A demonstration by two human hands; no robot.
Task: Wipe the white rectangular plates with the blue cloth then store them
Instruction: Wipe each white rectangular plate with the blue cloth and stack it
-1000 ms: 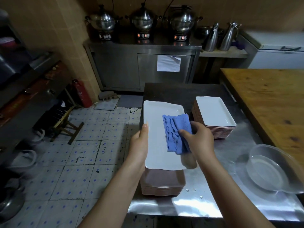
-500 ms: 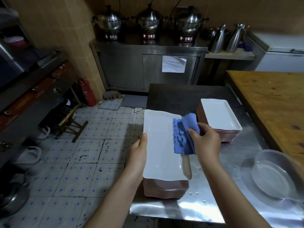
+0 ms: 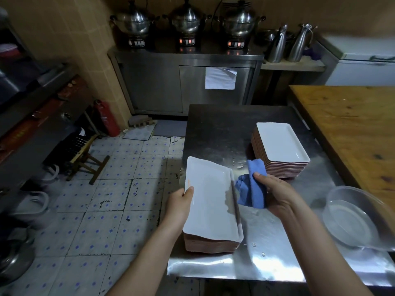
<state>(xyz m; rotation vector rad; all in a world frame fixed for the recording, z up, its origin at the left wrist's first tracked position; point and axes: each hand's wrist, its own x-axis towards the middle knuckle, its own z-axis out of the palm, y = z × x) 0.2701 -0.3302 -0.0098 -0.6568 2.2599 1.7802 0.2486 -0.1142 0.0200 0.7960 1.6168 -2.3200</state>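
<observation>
My left hand (image 3: 179, 205) grips the left edge of a white rectangular plate (image 3: 210, 199), thumb on its top face, holding it just above the near stack of plates (image 3: 210, 245) at the steel table's front left. My right hand (image 3: 275, 194) holds the bunched blue cloth (image 3: 253, 189) to the right of that plate, off its surface and above the table. A second stack of white plates (image 3: 282, 149) with pinkish undersides stands farther back on the right.
A clear plastic basin (image 3: 354, 218) sits at the right of the steel table (image 3: 220, 129), which has water drops on it. A wooden counter (image 3: 350, 124) borders the right. Tiled floor, a stool (image 3: 85, 154) and a red extinguisher (image 3: 106, 118) lie left.
The cloth has come off the plate and moved right, clear of it. The plate in my left hand has dropped lower, close over the near stack.
</observation>
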